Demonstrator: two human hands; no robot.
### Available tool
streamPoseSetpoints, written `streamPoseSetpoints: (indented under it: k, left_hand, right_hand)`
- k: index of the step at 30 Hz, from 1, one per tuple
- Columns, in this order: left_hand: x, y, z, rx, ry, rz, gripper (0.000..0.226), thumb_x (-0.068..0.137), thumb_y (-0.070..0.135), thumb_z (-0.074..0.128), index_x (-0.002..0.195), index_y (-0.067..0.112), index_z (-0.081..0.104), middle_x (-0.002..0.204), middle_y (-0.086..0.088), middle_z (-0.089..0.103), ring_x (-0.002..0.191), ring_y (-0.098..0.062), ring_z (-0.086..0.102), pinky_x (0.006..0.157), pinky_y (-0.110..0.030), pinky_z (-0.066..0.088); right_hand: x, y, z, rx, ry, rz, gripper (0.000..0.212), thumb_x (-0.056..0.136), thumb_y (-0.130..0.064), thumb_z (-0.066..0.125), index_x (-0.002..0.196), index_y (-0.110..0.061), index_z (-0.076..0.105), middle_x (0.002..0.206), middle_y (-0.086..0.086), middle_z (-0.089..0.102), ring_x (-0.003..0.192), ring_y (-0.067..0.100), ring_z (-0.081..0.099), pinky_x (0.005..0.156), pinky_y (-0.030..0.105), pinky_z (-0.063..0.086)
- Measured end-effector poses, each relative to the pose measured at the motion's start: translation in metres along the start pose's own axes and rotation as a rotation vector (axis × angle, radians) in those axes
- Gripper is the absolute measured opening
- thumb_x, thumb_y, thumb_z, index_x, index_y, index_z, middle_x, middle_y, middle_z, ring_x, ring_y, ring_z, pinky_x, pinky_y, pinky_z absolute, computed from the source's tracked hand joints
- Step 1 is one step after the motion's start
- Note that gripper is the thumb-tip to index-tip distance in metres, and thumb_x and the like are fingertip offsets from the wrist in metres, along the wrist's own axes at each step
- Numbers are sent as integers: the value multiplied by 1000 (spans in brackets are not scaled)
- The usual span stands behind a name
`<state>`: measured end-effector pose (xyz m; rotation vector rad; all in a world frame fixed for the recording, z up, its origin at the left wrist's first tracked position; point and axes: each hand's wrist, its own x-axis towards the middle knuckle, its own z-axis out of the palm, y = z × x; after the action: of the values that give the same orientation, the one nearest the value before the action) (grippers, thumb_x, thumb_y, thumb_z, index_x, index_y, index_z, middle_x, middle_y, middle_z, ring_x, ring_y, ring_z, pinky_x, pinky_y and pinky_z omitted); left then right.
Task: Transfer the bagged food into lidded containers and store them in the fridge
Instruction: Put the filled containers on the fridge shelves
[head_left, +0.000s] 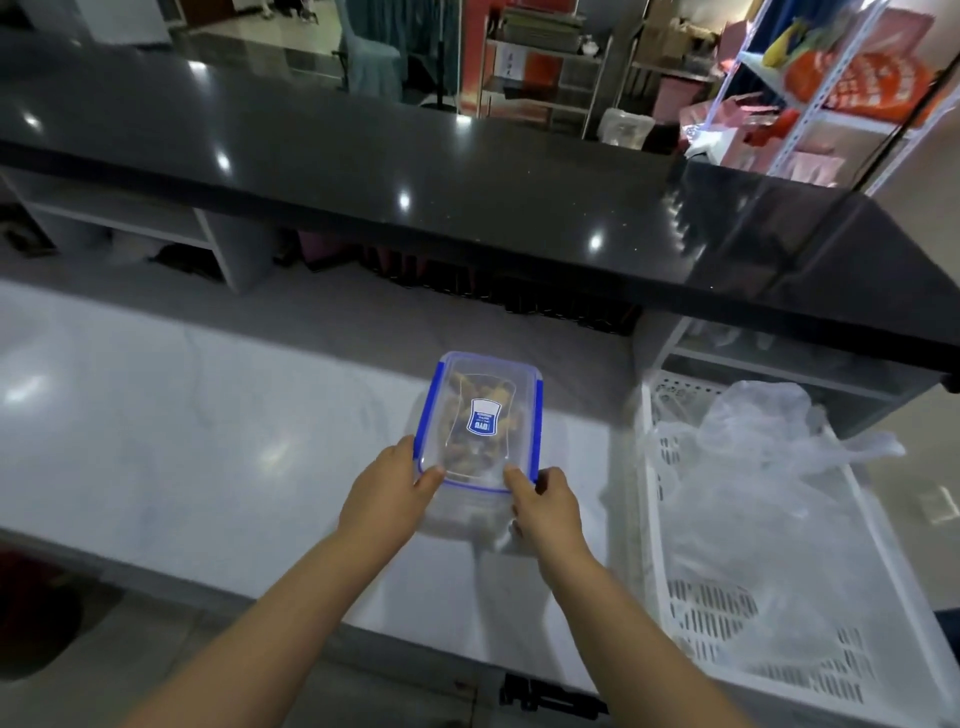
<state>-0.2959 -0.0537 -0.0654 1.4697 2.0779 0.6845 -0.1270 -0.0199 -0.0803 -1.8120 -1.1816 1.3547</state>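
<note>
A clear plastic container (483, 415) with a blue-trimmed lid and a blue label holds brownish food and sits on the white marble counter (208, 441). My left hand (392, 486) grips its near left corner, thumb pressed on the lid. My right hand (545, 501) grips the near right corner, thumb on the lid's edge. Whether the container rests on the counter or is slightly lifted I cannot tell. An empty crumpled clear plastic bag (763, 467) lies in the white perforated tray (691, 603) to the right.
A raised black glossy countertop (467, 171) runs across behind the white counter. Open white shelves sit beneath it at left and right. Metal racks with bags and boxes stand in the background. The counter's near edge lies just below my forearms.
</note>
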Motion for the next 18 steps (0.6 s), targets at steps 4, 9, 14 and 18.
streamPoseSetpoints:
  k: [4,9,14,18]
  left_hand:
    - [-11,1,-2,-69,4,-13,26,88,34,57,109,19,55,99,-1,63,83,-19,61,73,-35,54]
    - [-42,-3,-10,-146,11,51,33,89,37,57,118,21,52,106,3,63,88,-14,60,74,-32,53]
    - [-83,6,-27,-223,54,195,32,88,36,59,117,27,51,105,9,60,89,-9,60,74,-33,56]
    - [-121,18,-35,-255,44,329,33,87,36,60,117,27,50,104,10,58,90,-9,58,72,-28,53]
  right_hand:
    - [-13,0,-2,31,27,-1,31,86,-39,61,100,-14,50,100,5,62,81,20,63,58,23,47]
    - [-53,2,-10,92,69,-52,28,87,-35,60,100,-12,51,93,-3,58,82,20,67,59,23,50]
    - [-106,8,-19,198,160,-138,19,87,-30,61,94,-15,53,94,-1,61,79,19,67,78,38,57]
    - [-156,18,-33,280,280,-231,12,88,-24,62,87,-18,52,89,-4,60,81,15,66,71,27,56]
